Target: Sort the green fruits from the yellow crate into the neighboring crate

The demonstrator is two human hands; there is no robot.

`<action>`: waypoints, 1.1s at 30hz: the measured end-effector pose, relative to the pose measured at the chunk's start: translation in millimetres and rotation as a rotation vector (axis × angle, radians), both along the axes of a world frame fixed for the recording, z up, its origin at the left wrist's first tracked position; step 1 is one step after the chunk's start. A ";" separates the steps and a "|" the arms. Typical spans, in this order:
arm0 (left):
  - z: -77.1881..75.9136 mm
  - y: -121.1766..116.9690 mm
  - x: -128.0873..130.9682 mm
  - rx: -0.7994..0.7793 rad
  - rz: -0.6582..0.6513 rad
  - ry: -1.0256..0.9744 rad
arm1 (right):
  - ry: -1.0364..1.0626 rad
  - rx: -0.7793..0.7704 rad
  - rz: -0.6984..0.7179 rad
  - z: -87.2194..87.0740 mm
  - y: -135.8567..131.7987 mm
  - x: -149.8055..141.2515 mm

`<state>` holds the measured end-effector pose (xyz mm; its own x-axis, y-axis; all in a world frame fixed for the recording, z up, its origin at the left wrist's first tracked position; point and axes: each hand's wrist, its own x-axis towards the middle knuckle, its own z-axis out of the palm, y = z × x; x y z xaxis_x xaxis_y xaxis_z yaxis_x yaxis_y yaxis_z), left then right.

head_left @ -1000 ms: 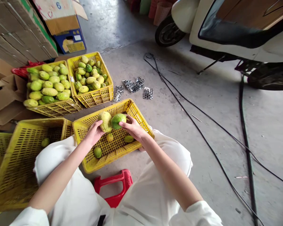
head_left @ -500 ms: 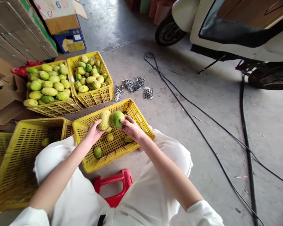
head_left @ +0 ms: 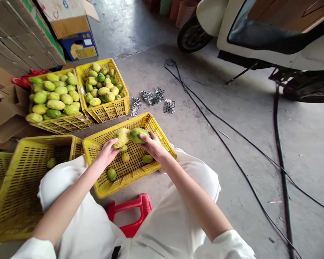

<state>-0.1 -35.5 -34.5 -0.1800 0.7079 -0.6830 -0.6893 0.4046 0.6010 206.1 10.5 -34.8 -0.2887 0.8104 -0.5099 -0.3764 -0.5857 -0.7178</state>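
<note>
My left hand (head_left: 109,151) is closed around the left side of a pale yellow, bumpy lemon (head_left: 122,137). Between the fingers and thumb of my right hand (head_left: 152,145) is a greener lemon (head_left: 137,135), lying almost end to end with the yellow one. Both are held above a yellow plastic crate (head_left: 99,190) between my knees. Several loose fruits lie on its perforated floor, among them a striped green one (head_left: 111,175), a small yellow one (head_left: 125,157) and a green one (head_left: 147,158) beneath my right hand.
Two yellow crates heaped with similar fruit, a left one (head_left: 62,126) and a right one (head_left: 108,113), stand beyond. Another crate (head_left: 21,172) sits left. A red stool (head_left: 133,228), foil scraps (head_left: 152,97), black cables (head_left: 218,127) and a white scooter (head_left: 259,54) are around me.
The green lemon in my right hand has turned from nearly end-on to lengthwise. In my left hand the yellow lemon has tilted slightly to the right. Both hands stay over the crate.
</note>
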 end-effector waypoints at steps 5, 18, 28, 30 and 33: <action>1.7 0.4 -2.9 0.029 -0.026 -0.003 | -0.008 0.030 -0.027 -4.7 1.3 -3.0; -0.4 0.0 -4.0 0.116 -0.047 -0.009 | 0.001 0.004 -0.106 -5.7 6.1 0.9; 3.1 0.6 -6.4 0.049 0.013 -0.026 | 0.055 0.013 -0.036 -1.6 -0.5 -4.0; 5.2 0.5 -6.2 0.031 0.014 -0.027 | 0.047 0.007 0.004 -2.4 -0.4 -2.5; 7.4 0.9 -5.3 0.033 0.028 -0.044 | 0.044 0.005 0.043 -3.8 0.5 0.2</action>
